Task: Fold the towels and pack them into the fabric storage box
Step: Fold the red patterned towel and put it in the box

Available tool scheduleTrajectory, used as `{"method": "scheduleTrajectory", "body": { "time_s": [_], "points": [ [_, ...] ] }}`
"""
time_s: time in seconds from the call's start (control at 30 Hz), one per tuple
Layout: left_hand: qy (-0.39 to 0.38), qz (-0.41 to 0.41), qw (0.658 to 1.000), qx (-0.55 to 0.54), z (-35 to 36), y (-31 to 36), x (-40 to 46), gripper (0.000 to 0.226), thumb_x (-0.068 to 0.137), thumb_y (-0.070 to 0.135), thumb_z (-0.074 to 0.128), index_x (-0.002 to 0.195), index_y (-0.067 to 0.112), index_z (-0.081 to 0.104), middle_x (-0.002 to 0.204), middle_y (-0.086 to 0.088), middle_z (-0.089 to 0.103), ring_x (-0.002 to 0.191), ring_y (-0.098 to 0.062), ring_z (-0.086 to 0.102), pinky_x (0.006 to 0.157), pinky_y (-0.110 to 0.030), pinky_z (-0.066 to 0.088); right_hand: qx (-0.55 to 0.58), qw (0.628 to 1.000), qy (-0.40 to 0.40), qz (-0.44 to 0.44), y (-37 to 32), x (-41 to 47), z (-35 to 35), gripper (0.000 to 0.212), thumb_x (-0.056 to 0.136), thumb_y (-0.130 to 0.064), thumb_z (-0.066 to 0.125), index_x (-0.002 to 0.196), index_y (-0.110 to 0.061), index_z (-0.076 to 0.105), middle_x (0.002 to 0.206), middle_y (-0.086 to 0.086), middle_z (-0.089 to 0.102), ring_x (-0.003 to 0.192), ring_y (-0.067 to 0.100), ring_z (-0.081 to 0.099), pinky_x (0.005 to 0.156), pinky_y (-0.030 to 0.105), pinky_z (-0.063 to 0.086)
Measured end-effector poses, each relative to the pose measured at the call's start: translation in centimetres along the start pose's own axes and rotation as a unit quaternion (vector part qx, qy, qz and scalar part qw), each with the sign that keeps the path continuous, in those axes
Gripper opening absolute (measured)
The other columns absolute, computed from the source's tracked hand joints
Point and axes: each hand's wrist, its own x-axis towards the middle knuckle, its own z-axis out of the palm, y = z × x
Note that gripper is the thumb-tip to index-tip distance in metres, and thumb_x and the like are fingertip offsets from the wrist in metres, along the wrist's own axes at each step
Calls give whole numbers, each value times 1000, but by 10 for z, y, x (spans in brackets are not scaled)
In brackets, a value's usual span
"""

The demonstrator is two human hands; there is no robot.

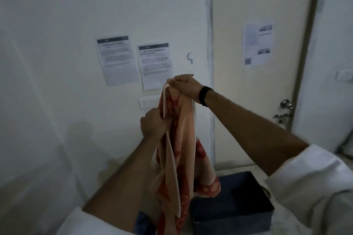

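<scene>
Towel [177, 150], one, peach with red pattern: hangs unfolded above the storage box [246, 206], one, dark blue and open. Right hand [186, 87] pinches its top corner; left hand [152, 126] grips an edge lower down. Step: shaking out before folding; next, find the matching corner. Wall notices, three.

Head camera, my own view

It is looking forward from my head at the wall [57, 25], close behind my raised arms.
</scene>
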Motion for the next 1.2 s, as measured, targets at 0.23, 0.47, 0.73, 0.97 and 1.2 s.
{"method": "scheduleTrajectory", "body": {
  "time_s": [0.23,0.47,0.73,0.97,1.2],
  "points": [
    [31,-157,957,-243,5,47,5,34,82,39,51,84,7,64,91,-15,69,93,-35,63,82,-40,52,-275,961,-13,-12,5,-55,-96,24,73,-39,84,81,-22,69,76,-13,61,69,1,55,63,20,44],
    [14,-18,987,-161,12,76,7,26,91,32,53,70,16,52,88,-19,67,89,-35,63,70,-37,44,-371,914,22,162,107,-141,-133,27,83,-26,74,61,-21,58,68,2,59,67,18,56,64,26,40],
    [18,-31,991,-131,33,100,10,23,91,35,52,92,16,66,102,-18,66,99,-37,61,79,-41,48,-116,914,193,337,236,-237,-101,27,94,-27,57,69,-20,63,78,6,64,77,23,60,69,32,48],
    [-91,-5,986,-141,58,97,-1,31,89,33,62,65,14,56,65,-2,56,76,-23,60,57,-27,37,-111,900,353,230,203,-221,-174,27,77,-41,60,67,-16,63,69,-3,66,73,19,62,67,33,51],
    [-276,77,919,-270,87,179,-11,73,67,28,88,132,30,53,105,9,62,86,-3,61,62,-7,49,-206,941,268,9,104,-151,-248,32,76,-41,78,71,-10,68,72,1,69,71,9,62,68,26,46]
  ]
}}
